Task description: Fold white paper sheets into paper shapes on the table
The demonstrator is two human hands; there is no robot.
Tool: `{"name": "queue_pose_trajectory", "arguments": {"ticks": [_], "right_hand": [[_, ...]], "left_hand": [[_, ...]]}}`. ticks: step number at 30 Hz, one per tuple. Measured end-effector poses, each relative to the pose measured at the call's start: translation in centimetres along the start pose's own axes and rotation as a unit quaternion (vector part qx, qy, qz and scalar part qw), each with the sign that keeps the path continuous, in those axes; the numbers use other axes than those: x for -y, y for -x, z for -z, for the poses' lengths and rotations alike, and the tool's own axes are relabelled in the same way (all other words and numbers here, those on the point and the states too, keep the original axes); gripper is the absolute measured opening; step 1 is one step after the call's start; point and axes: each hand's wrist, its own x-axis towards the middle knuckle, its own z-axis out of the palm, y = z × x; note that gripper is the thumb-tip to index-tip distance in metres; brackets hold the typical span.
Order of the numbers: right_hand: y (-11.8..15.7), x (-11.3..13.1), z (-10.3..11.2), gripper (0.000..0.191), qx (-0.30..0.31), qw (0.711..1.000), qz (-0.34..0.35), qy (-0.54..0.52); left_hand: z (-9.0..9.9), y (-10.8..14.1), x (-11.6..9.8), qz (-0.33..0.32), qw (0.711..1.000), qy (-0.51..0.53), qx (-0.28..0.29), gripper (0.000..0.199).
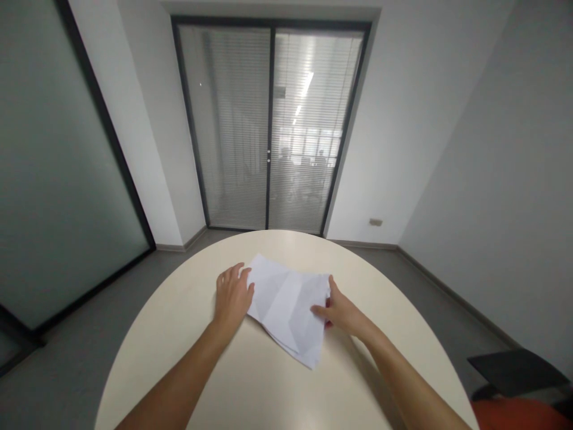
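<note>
Creased white paper sheets (286, 304) lie loosely stacked on the round cream table (179, 334), their near edges slightly apart. At the left edge of the paper is my left hand (233, 294), its fingers apart and bent, the fingertips touching or just beside the sheets. My right hand (338, 307) grips the right edge of the paper, thumb on top and the other fingers beneath or behind it, partly hidden. The right side of the paper is raised a little off the table.
Beyond the table stand glass doors (268, 119) with blinds. A dark glass panel (58, 155) is on the left. At the lower right is a chair with a black back (514, 370) and a red seat (519, 413).
</note>
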Motion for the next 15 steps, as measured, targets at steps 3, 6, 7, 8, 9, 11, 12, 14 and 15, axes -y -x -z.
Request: {"name": "queue_pose_trajectory", "arguments": {"ticks": [3, 6, 7, 8, 9, 11, 12, 14, 15], "right_hand": [[0.1, -0.1, 0.4, 0.116, -0.017, 0.996, -0.013, 0.087], [0.5, -0.1, 1.3, 0.096, -0.047, 0.965, 0.024, 0.258], [0.6, -0.1, 1.7, 0.084, -0.061, 0.949, 0.029, 0.309], [0.8, 0.0, 2.0, 0.075, -0.067, 0.934, 0.028, 0.350], [1.0, 0.1, 2.2, 0.068, -0.060, 0.924, 0.023, 0.377], [1.4, 0.6, 2.5, 0.061, -0.018, 0.914, 0.012, 0.405], [1.6, 0.8, 2.5, 0.059, 0.008, 0.912, 0.009, 0.410], [2.4, 1.3, 2.4, 0.056, 0.047, 0.911, 0.016, 0.409], [2.9, 1.5, 2.3, 0.054, 0.056, 0.913, 0.026, 0.403]], "left_hand": [[-0.4, 1.5, -2.8, -0.079, 0.993, 0.064, 0.063, 0.044], [-1.2, 2.8, -3.7, -0.115, 0.977, 0.090, 0.153, 0.055], [-1.4, 3.1, -3.6, -0.134, 0.968, 0.094, 0.189, 0.056], [-1.6, 3.3, -3.6, -0.153, 0.959, 0.094, 0.220, 0.055], [-1.6, 3.4, -3.5, -0.166, 0.952, 0.089, 0.240, 0.053], [-1.2, 3.2, -3.7, -0.173, 0.949, 0.072, 0.253, 0.048], [-1.0, 3.0, -4.0, -0.168, 0.952, 0.062, 0.248, 0.044], [-0.4, 2.4, -5.1, -0.150, 0.960, 0.046, 0.232, 0.038], [-0.2, 2.1, -5.8, -0.126, 0.966, 0.035, 0.225, 0.041]]}}
